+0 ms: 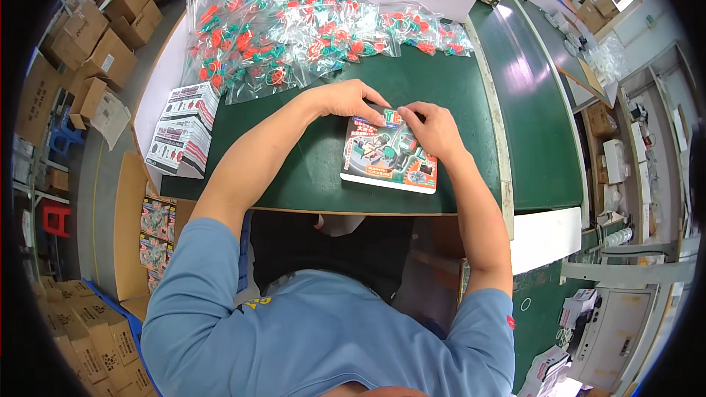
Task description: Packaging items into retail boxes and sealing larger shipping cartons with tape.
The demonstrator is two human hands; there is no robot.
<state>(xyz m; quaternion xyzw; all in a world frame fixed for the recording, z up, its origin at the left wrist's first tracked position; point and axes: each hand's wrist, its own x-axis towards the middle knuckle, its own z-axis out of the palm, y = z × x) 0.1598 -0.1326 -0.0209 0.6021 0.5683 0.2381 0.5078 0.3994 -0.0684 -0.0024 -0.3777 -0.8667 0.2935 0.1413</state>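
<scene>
A small printed retail box (386,153) lies on the green tabletop (294,173) in front of me, its colourful face up. My left hand (348,98) is closed over its far left corner, thumb on the printed face and fingers bent behind the far edge. At the far right corner, my right hand (435,131) grips the same box with bent fingers. Both sets of fingertips nearly meet at the far end, partly covering the print. What the fingers do behind that edge is hidden.
Clear bags of red and green parts (294,29) are heaped along the table's far side. Stacked printed leaflets (179,131) stand at the left. Below them, an open carton (129,228) holds similar printed boxes. Another green table (537,103) adjoins at the right.
</scene>
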